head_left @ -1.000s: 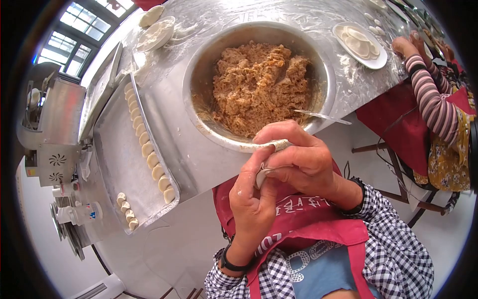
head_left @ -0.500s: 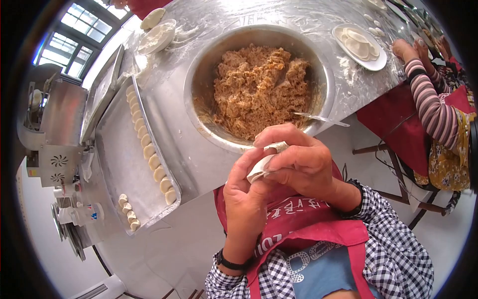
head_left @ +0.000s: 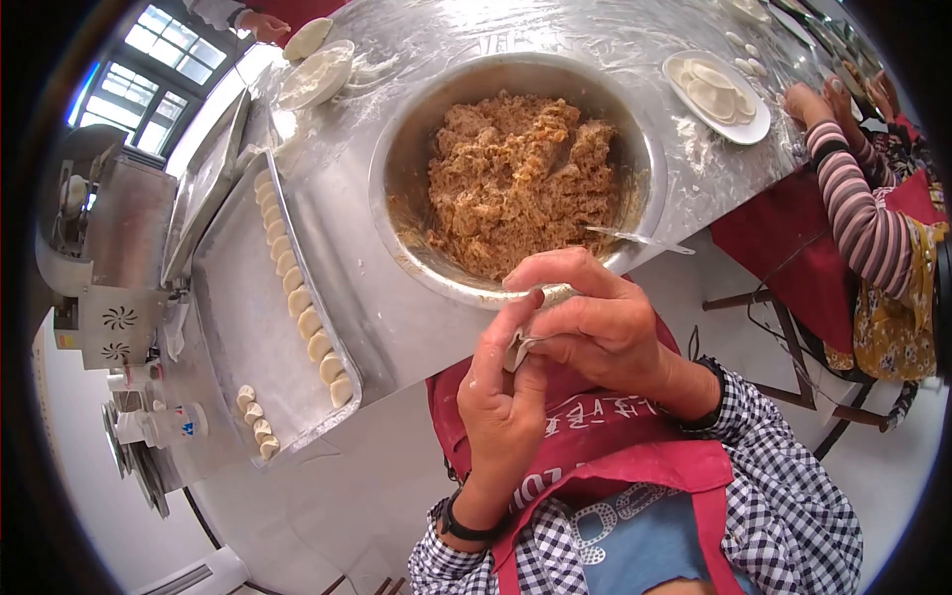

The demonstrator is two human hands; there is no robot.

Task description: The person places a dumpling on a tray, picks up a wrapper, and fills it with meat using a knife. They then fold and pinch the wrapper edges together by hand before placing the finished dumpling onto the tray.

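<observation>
Between both hands, just over the near rim of the steel bowl [head_left: 382,213], a dumpling [head_left: 517,349] in pale dough is mostly hidden by fingers. My left hand [head_left: 504,397] pinches one side of it with thumb and index finger. Closed on the opposite side, my right hand [head_left: 607,322] presses the dough edge with thumb and fingers. Reddish-brown minced filling [head_left: 521,183] is heaped in the bowl. A pale spoon-like utensil [head_left: 650,239] leans out over the bowl's right rim, its other end near the filling.
To the left, a metal tray [head_left: 238,337] carries a long row of dumplings [head_left: 299,301] and several more at its near corner. At right lies a plate of round wrappers [head_left: 716,91]. Co-workers' hands [head_left: 808,101] and a hand [head_left: 266,26] appear around the floury table [head_left: 426,35].
My left fingers have closed further over the dumpling, so less dough shows. At the upper left, another person's hand has come further into view.
</observation>
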